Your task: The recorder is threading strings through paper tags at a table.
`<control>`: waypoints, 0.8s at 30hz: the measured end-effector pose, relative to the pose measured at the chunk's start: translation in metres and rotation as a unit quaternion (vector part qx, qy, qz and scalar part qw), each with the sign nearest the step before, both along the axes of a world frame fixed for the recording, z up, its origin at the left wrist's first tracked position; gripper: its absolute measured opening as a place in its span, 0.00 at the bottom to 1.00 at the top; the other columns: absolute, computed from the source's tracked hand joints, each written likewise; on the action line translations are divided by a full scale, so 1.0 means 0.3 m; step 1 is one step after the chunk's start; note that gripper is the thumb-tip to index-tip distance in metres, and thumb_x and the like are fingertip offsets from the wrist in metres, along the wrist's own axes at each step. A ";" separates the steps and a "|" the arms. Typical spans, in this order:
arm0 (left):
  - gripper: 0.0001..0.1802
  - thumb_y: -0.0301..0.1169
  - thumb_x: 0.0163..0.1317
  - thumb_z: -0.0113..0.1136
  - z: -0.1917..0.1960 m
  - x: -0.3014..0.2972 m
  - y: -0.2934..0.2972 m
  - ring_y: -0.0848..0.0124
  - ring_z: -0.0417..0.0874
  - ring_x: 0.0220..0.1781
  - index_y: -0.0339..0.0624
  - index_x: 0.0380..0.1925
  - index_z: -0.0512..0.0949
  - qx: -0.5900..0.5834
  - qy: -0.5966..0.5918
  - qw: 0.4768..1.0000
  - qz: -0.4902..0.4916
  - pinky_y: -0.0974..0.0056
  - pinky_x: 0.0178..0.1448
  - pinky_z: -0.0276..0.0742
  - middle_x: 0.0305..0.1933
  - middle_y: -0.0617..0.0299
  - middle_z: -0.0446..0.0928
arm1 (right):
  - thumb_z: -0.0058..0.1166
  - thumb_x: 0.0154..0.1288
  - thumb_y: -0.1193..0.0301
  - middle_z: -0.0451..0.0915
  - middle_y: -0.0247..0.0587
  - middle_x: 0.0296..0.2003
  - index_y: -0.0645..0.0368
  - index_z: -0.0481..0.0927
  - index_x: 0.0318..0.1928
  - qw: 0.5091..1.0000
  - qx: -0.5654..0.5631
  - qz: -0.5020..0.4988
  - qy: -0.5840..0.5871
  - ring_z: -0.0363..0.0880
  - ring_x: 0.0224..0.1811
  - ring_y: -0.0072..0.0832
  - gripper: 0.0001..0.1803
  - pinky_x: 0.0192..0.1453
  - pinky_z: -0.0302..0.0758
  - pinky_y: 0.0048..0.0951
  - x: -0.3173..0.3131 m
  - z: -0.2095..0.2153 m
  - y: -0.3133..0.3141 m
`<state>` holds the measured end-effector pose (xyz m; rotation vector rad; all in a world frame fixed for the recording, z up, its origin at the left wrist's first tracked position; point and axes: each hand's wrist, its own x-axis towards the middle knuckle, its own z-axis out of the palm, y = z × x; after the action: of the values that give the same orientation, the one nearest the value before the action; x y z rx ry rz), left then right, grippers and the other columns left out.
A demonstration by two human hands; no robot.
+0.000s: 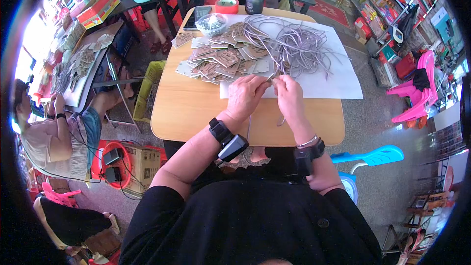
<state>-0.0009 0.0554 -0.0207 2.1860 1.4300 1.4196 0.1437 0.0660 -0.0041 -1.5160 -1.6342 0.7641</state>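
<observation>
My left hand and my right hand meet at the middle of the table, fingertips pinched close together. Both grip thin grey-purple cord; one end dangles below the left hand, and a loop hangs under the right. A small shiny bit shows at the fingertips, too small to name. Just beyond my right hand spreads a tangled heap of the same cord on a white sheet. Ahead of my left hand lies a pile of flat brown and white rectangular pieces.
On the wooden table stand a clear bowl of small parts, a red tape roll, a dark bottle and a phone. Left of it is a yellow crate; a person works at another table. A blue-handled object is right.
</observation>
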 end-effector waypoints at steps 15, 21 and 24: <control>0.09 0.33 0.57 0.62 -0.010 -0.001 0.005 0.56 0.80 0.33 0.40 0.34 0.81 -0.034 -0.023 0.999 0.027 0.58 0.37 0.75 0.31 0.54 0.78 | 0.56 0.58 0.76 0.80 0.49 0.27 0.63 0.76 0.33 0.983 0.168 -0.026 -0.070 0.80 0.29 0.44 0.04 0.32 0.74 0.39 -0.021 0.001 -0.019; 0.08 0.32 0.57 0.63 -0.014 0.005 -0.002 0.56 0.80 0.33 0.41 0.33 0.81 -0.003 -0.028 0.999 0.016 0.57 0.36 0.75 0.30 0.54 0.78 | 0.53 0.60 0.72 0.80 0.50 0.26 0.62 0.79 0.31 0.978 0.181 -0.030 -0.098 0.79 0.29 0.48 0.06 0.32 0.73 0.43 -0.012 0.007 -0.024; 0.07 0.32 0.57 0.63 -0.008 0.005 0.001 0.56 0.80 0.32 0.41 0.33 0.81 -0.003 -0.023 1.000 0.010 0.57 0.37 0.75 0.30 0.55 0.78 | 0.54 0.61 0.70 0.80 0.48 0.24 0.63 0.79 0.31 0.995 0.084 -0.025 -0.040 0.79 0.27 0.44 0.08 0.31 0.72 0.40 -0.008 0.004 -0.006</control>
<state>0.0006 0.0558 -0.0230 2.1278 1.4419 1.4595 0.1414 0.0642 -0.0030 -1.4775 -1.6680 0.5311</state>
